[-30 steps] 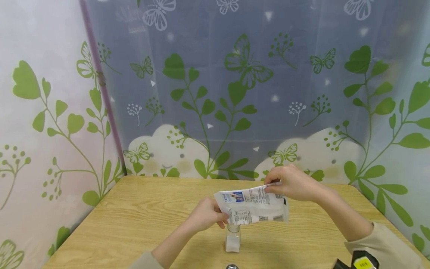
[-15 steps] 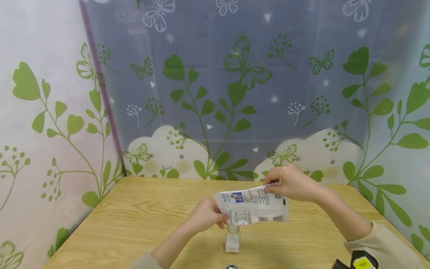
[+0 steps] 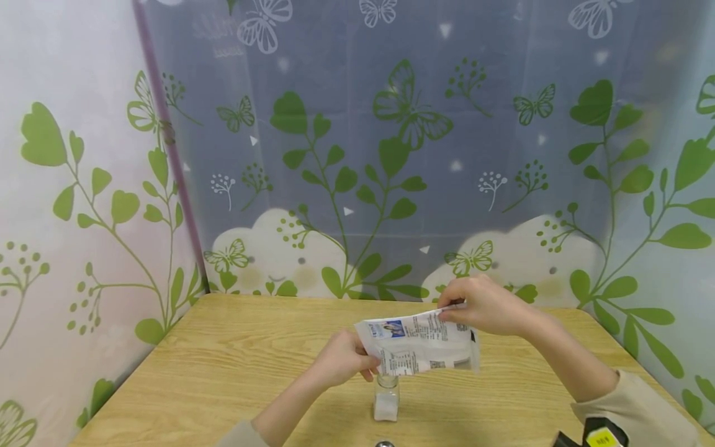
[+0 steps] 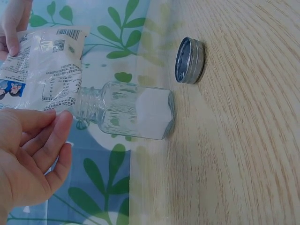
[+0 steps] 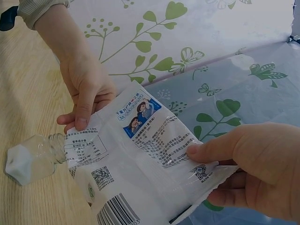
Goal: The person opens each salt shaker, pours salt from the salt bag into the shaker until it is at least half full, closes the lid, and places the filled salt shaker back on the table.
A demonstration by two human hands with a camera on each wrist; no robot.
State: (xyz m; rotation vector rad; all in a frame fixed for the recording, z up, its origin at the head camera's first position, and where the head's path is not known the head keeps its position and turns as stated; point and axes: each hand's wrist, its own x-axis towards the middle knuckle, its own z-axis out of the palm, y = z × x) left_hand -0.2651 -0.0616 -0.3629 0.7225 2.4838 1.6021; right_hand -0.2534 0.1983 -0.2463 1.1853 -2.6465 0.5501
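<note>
Between both hands a white printed bag (image 3: 419, 341) is held tilted, its lower left corner at the mouth of a small glass jar (image 3: 386, 397). The left hand (image 3: 342, 359) pinches the bag's left corner, just above the jar's neck. At the bag's upper right edge, the right hand (image 3: 481, 305) grips it between thumb and fingers. The jar stands upright on the table, and white powdery or granular contents (image 4: 153, 112) fill its lower part. The bag covers the jar's opening in the head view, so any flow into it cannot be seen there.
A metal screw lid (image 4: 190, 61) lies on the wooden table (image 3: 240, 347) near the jar, on the wearer's side. Behind and at the sides hang curtains (image 3: 313, 186) printed with leaves and butterflies. A black device with a yellow label (image 3: 603, 434) is at the right sleeve.
Both hands and the bag stay almost exactly in place. The jar remains standing under the bag's corner, and the view shifts only very slightly.
</note>
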